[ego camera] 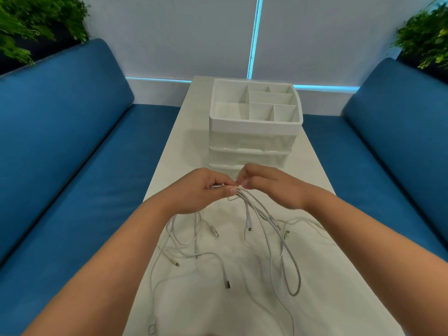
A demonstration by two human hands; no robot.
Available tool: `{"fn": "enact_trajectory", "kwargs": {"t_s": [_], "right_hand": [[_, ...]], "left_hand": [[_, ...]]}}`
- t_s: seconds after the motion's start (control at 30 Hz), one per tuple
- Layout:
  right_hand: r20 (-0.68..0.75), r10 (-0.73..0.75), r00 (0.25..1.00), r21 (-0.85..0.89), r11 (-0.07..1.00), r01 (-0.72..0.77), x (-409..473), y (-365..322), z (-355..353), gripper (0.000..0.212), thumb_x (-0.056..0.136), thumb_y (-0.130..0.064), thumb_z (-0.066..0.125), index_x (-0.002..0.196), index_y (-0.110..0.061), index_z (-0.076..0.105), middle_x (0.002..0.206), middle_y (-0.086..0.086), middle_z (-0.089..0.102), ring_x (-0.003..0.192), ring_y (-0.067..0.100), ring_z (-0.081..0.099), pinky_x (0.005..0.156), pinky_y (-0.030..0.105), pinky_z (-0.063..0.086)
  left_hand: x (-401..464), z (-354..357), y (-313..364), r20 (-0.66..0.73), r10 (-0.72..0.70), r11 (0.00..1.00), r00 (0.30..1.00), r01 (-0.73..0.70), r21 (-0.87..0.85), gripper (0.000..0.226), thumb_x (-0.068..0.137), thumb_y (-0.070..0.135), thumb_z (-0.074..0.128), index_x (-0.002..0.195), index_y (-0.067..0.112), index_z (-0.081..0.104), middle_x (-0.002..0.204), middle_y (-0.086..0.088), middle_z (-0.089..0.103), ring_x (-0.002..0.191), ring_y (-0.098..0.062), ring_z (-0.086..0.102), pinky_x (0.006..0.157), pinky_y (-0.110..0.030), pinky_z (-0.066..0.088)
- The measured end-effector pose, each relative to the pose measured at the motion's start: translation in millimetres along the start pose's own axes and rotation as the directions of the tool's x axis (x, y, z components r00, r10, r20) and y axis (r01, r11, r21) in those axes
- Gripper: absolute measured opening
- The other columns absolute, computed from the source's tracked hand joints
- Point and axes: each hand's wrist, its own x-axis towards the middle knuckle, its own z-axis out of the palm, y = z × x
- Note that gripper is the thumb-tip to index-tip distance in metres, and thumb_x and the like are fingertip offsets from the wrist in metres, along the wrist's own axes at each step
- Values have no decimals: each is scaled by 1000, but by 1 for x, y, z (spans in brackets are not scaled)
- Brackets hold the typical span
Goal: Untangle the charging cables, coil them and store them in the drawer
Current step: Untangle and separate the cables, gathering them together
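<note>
Both hands are raised above the bench [169, 132], meeting near its centre line. The left hand [201, 190] has its fingers [219, 181] curled, pinching a bundle of white cables [261, 214] between thumb and forefinger; a metal plug tip shows inside the grip. The right hand [269, 184] touches the left at the pinch point, its fingertips closed narrowly on the same bundle.

From the pinch point the cables hang down toward 6 o'clock and spread across the bench. One strand forms a long loop [294, 275] at 5 o'clock from the hands. Several plug ends dangle or lie loose — a micro plug [249, 225] just below the right hand, a USB plug [227, 283] at 6 o'clock, another [151, 329] at 7 o'clock close to the bench's near edge. The strands cross one another; the exact number cannot be told.

The drawer unit [254, 141] stands at 12 o'clock from the hands, just beyond them — white, with a divided tray [254, 103] on top and translucent drawers below, all pushed in.

Blue sofas [68, 132] flank the bench at 9 and 3 o'clock. Green plants [29, 23] sit at 10 and 2 o'clock.
</note>
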Motion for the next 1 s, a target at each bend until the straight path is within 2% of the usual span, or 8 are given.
{"fn": "enact_trajectory", "kwargs": {"t_s": [0.13, 0.23, 0.43, 0.57, 0.73, 0.83, 0.9, 1.0], "right_hand": [[282, -44, 958, 175, 985, -6, 9, -15, 11, 14, 90, -19, 60, 96, -30, 66, 94, 6, 71, 101, 20, 67, 95, 30, 46], [291, 4, 957, 242, 967, -78, 5, -11, 12, 17, 96, -29, 59, 79, -28, 64, 59, 1, 51, 54, 18, 57, 72, 34, 52], [215, 80, 973, 29, 996, -88, -7, 9, 11, 50, 93, -60, 38, 79, -15, 55, 62, -7, 40, 55, 9, 35, 58, 23, 36], [150, -23, 988, -447, 890, 89, -14, 6, 3, 40, 98, -57, 19, 92, -26, 45, 68, -5, 47, 62, 10, 45, 65, 26, 39], [29, -10, 1000, -784, 620, 29, -9, -2, 0, 48, 100, -57, 15, 86, -25, 48, 62, -5, 48, 58, 12, 45, 61, 31, 38], [17, 55, 998, -578, 815, -36, -8, 1, 2, 50, 101, -54, 26, 82, -18, 54, 63, -5, 49, 57, 12, 44, 61, 28, 38], [69, 133, 989, -161, 980, -120, -10, 4, 5, 39, 101, -45, 39, 82, -17, 57, 63, -4, 43, 53, 10, 40, 55, 23, 41], [247, 214, 945, 397, 867, -300, -14, 5, 7, 27, 104, -32, 42, 101, -14, 61, 64, -7, 35, 50, 8, 30, 49, 20, 32]], "left_hand": [[4, -4, 15, 56, 77, 996, 995, -80, 50, 18, 98, 29, 59, 104, 27, 75, 91, 11, 74, 89, 0, 66, 86, -18, 49], [2, -13, 12, 53, 81, 991, 995, -87, 105, 15, 97, 36, 59, 97, 28, 72, 90, 10, 72, 88, -5, 65, 82, -26, 50], [-1, -14, 1, 118, -19, 929, 993, -26, 369, 25, 99, 51, 46, 91, 34, 62, 70, 10, 54, 64, -5, 47, 63, -24, 38], [-1, -8, 5, 151, -85, 883, 985, 4, 469, 42, 103, 52, 27, 109, 35, 64, 87, 15, 61, 85, -2, 54, 78, -25, 40], [4, 1, -1, 133, -41, 853, 990, -34, 521, 31, 106, 42, 28, 106, 30, 57, 73, 10, 52, 69, -4, 49, 65, -26, 36], [5, 3, -5, 117, -12, 853, 993, -51, 519, 23, 106, 40, 30, 101, 31, 51, 70, 8, 51, 64, -6, 47, 58, -23, 32], [5, 4, -8, 83, 22, 807, 996, -67, 587, 22, 107, 39, 30, 100, 29, 48, 69, 9, 50, 63, -6, 46, 56, -22, 31], [6, 0, -12, 10, 74, 744, 997, -62, 665, 24, 106, 41, 27, 101, 28, 46, 72, 9, 51, 63, -9, 47, 58, -27, 33]]}}
